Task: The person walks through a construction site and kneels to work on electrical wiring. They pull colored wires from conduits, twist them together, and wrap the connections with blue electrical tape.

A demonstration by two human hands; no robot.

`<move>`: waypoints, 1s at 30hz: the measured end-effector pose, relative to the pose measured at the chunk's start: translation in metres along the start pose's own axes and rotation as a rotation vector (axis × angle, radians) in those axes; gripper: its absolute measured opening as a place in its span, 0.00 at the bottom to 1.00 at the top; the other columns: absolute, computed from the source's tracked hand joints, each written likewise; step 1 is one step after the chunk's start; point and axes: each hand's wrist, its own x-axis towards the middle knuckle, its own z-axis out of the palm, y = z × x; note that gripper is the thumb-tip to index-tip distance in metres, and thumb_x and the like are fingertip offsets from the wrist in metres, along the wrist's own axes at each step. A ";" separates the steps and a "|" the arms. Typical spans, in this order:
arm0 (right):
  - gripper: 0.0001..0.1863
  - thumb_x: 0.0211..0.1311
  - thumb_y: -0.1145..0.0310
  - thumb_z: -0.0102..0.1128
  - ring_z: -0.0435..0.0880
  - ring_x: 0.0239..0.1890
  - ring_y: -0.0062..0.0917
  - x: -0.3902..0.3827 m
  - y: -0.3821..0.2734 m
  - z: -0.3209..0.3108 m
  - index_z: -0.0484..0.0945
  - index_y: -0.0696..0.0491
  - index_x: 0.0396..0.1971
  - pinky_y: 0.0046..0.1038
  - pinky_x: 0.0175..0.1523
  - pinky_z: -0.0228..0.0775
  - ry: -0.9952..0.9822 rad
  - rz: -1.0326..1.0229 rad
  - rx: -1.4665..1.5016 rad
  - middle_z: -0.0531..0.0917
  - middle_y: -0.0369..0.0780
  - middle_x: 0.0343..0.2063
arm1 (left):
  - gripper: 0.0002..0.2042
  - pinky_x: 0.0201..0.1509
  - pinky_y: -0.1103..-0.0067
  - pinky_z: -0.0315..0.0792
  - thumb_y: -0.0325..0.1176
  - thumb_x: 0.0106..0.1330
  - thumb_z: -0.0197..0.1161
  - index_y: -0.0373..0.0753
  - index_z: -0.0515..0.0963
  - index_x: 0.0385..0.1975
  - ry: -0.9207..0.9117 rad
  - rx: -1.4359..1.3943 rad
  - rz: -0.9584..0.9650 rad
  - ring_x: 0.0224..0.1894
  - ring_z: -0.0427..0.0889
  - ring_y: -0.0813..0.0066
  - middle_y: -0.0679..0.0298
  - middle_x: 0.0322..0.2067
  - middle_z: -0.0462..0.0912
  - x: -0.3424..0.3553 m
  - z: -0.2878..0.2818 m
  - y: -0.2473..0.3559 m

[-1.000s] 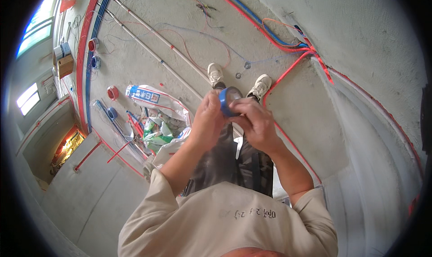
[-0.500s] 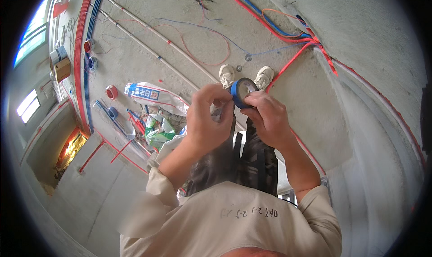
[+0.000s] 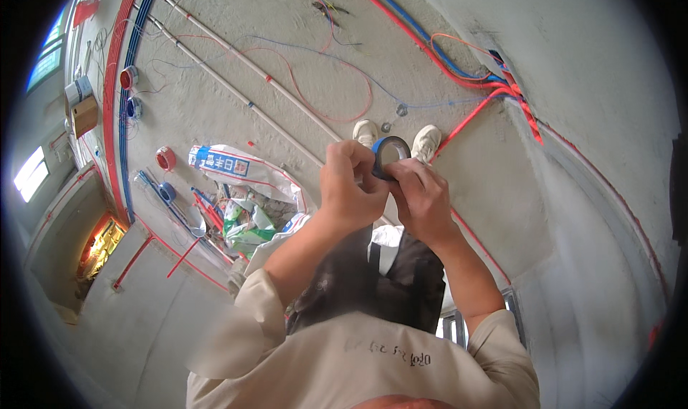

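In front of my body I hold a roll of blue electrical tape (image 3: 378,160), its dark flat side and pale core facing up. My right hand (image 3: 423,198) is closed on the roll's near right edge, thumb and fingers pinching it. My left hand (image 3: 352,187) is curled, its fingertips pressed against the roll's left edge. Whether a loose tape end is between the left fingers is hidden. Both hands nearly meet at the near side of the roll.
Pale pipes (image 3: 236,54) and loose thin wires (image 3: 369,87) run across the concrete floor. A white and blue sack (image 3: 240,169) lies at left, near wire coils (image 3: 165,158). Red conduit (image 3: 469,126) meets blue conduit by the right wall. Pliers (image 3: 326,9) lie far ahead.
The roll has tilted and turned in my fingers, showing less of its blue outer face. My left hand has shifted right, closer to my right hand. The view has moved slightly.
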 end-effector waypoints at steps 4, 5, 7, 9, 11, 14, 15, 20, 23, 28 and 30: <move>0.14 0.60 0.79 0.67 0.85 0.34 0.45 0.019 0.034 0.036 0.78 0.59 0.46 0.39 0.34 0.77 0.044 0.020 -0.034 0.82 0.47 0.35 | 0.22 0.27 0.82 0.65 0.11 0.47 0.58 0.35 0.65 0.42 0.015 -0.263 -0.003 0.26 0.71 0.79 0.63 0.29 0.72 0.014 0.008 -0.045; 0.15 0.60 0.78 0.68 0.86 0.33 0.44 0.023 0.050 0.047 0.78 0.59 0.46 0.38 0.33 0.78 0.052 0.030 -0.039 0.83 0.46 0.35 | 0.22 0.27 0.84 0.64 0.10 0.47 0.57 0.34 0.65 0.42 0.018 -0.330 0.006 0.27 0.70 0.81 0.64 0.29 0.72 0.018 0.012 -0.063; 0.15 0.60 0.78 0.68 0.86 0.35 0.44 0.029 0.083 0.066 0.78 0.59 0.47 0.38 0.34 0.79 0.042 0.071 -0.045 0.83 0.46 0.36 | 0.23 0.29 0.84 0.65 0.09 0.46 0.57 0.34 0.64 0.43 -0.024 -0.407 0.049 0.28 0.70 0.82 0.64 0.31 0.71 0.022 0.024 -0.097; 0.11 0.64 0.80 0.63 0.86 0.34 0.39 0.033 0.123 0.089 0.78 0.61 0.46 0.36 0.34 0.79 0.052 0.096 0.035 0.82 0.47 0.35 | 0.22 0.32 0.82 0.67 0.10 0.47 0.57 0.33 0.66 0.43 0.027 -0.541 0.027 0.29 0.70 0.80 0.64 0.31 0.71 0.024 0.039 -0.139; 0.11 0.69 0.81 0.59 0.87 0.38 0.29 0.039 0.176 0.114 0.75 0.63 0.50 0.30 0.39 0.80 0.057 0.082 0.054 0.83 0.45 0.37 | 0.19 0.33 0.80 0.68 0.12 0.50 0.58 0.33 0.67 0.42 0.111 -0.356 0.062 0.29 0.70 0.77 0.62 0.33 0.71 0.038 0.060 -0.201; 0.17 0.66 0.83 0.60 0.89 0.46 0.37 0.061 0.279 0.164 0.72 0.63 0.53 0.34 0.48 0.81 0.214 0.298 0.350 0.81 0.49 0.47 | 0.12 0.38 0.72 0.73 0.26 0.61 0.66 0.35 0.73 0.42 0.047 0.055 -0.221 0.36 0.78 0.65 0.55 0.40 0.74 0.063 0.101 -0.320; 0.18 0.67 0.83 0.59 0.88 0.49 0.37 0.075 0.313 0.184 0.70 0.64 0.55 0.33 0.50 0.81 0.232 0.308 0.421 0.79 0.49 0.49 | 0.14 0.41 0.69 0.74 0.32 0.63 0.68 0.34 0.73 0.43 -0.048 0.176 -0.310 0.40 0.80 0.60 0.53 0.42 0.75 0.069 0.121 -0.357; 0.26 0.64 0.72 0.69 0.87 0.52 0.36 0.178 0.444 0.304 0.67 0.66 0.55 0.30 0.53 0.79 0.196 0.314 0.322 0.78 0.54 0.54 | 0.28 0.43 0.61 0.76 0.54 0.65 0.68 0.32 0.73 0.47 -0.308 0.642 -0.405 0.43 0.82 0.50 0.47 0.45 0.78 0.066 0.227 -0.512; 0.40 0.54 0.55 0.78 0.81 0.57 0.43 0.258 0.477 0.370 0.65 0.65 0.55 0.38 0.56 0.76 0.206 0.360 0.040 0.75 0.53 0.54 | 0.26 0.44 0.59 0.76 0.50 0.64 0.67 0.32 0.72 0.47 -0.392 0.703 -0.404 0.45 0.81 0.47 0.48 0.44 0.77 0.055 0.250 -0.566; 0.50 0.43 0.48 0.81 0.70 0.64 0.49 0.320 0.505 0.432 0.61 0.63 0.56 0.48 0.61 0.72 0.177 0.359 -0.376 0.71 0.54 0.56 | 0.13 0.44 0.59 0.73 0.30 0.59 0.62 0.33 0.71 0.41 -0.413 0.722 -0.164 0.44 0.79 0.49 0.51 0.40 0.76 0.041 0.238 -0.602; 0.35 0.48 0.66 0.70 0.78 0.53 0.48 0.322 0.514 0.437 0.62 0.61 0.54 0.49 0.56 0.75 0.247 0.229 -0.419 0.70 0.53 0.54 | 0.12 0.44 0.60 0.71 0.27 0.56 0.60 0.34 0.71 0.40 -0.238 0.639 -0.155 0.43 0.79 0.51 0.52 0.39 0.76 0.037 0.229 -0.608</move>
